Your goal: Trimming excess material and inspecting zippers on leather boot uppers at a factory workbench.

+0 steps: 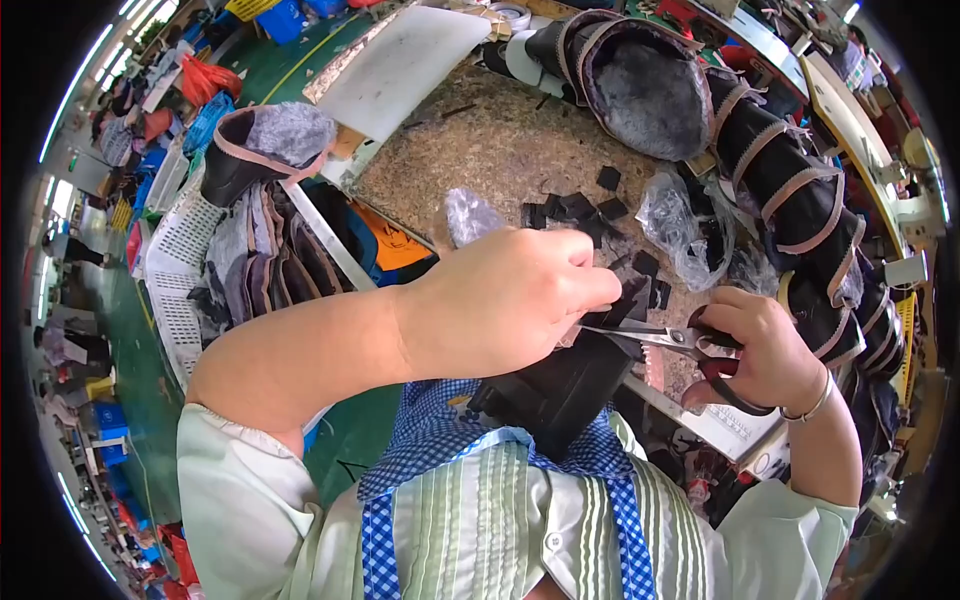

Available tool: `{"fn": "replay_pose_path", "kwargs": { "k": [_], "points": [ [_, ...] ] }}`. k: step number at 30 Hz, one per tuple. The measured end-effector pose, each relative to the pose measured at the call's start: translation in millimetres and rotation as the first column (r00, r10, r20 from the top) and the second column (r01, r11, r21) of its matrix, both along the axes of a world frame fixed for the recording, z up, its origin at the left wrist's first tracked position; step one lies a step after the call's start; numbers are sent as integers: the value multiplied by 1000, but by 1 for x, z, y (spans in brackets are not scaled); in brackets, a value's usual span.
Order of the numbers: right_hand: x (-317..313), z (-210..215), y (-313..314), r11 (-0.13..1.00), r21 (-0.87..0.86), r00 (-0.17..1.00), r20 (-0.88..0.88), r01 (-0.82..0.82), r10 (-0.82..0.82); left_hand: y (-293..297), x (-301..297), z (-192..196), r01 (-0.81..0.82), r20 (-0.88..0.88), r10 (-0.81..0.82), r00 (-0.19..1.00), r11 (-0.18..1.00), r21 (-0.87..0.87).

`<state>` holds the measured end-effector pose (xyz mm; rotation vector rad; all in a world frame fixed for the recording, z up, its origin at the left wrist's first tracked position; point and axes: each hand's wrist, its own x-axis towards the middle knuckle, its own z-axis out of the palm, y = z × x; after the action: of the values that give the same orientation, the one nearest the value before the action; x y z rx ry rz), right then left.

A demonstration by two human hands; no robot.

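Close in front of my chest, my left hand (510, 290) is closed in a pinch over the upper edge of a black leather boot piece (560, 395). Its fingertips are partly hidden. My right hand (765, 350) has its thumb and fingers through the dark handles of a pair of scissors (675, 338). The blades point left, and their tips reach the boot piece's edge beside my left fingers. Beyond my hands, small black square patches (575, 208) lie scattered on the worn brown work table (450, 140).
Fur-lined black boot uppers (645, 90) are stacked in a long row along the right. At left, a white basket (185, 240) holds more uppers. Crumpled clear plastic (685, 230) lies on the table, and a white board (400, 65) sits at its far left.
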<state>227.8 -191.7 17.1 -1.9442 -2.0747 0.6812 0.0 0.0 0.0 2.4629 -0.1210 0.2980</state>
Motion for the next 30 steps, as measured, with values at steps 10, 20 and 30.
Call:
{"fn": "replay_pose_path", "kwargs": {
  "k": [10,20,30],
  "points": [
    [-5,-5,5,995,80,995,85,-59,52,0,7,-12,-31,63,34,997,998,-46],
    [15,-69,-26,945,135,932,173,298,-319,21,3,-5,-132,-364,14,931,944,-301],
    [-30,-52,32,945,292,734,-609,-146,301,38,-16,41,-126,-79,104,991,917,-378]
  ]
}}
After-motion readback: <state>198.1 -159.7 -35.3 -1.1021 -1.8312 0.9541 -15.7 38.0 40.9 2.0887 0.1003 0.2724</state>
